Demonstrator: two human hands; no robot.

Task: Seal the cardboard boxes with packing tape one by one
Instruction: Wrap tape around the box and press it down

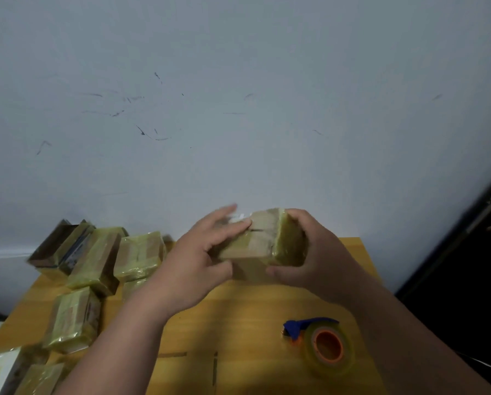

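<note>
A pale wall [238, 95] filled most of the view, marked with dark scuffs. Below it stood a wooden table [247, 315] with a yellow top. Along its left side lay a cluster of taped boxes [96, 269], wrapped in yellowish tape and crowded close together. Near the far middle of the table, both hands held one small cardboard box [263, 240], already covered in glossy tape; whether it rested on the table or sat just above it could not be told. The right hand [310, 252] gripped the box's right end, fingers curled over the top and thumb beneath the near face. The left hand [198, 258] had its fingers spread and lying flat on the box's top and left side, thumb against the near face. On the near right of the table lay a tape roll [328, 344] with an orange core in a blue dispenser, well apart from both hands.
</note>
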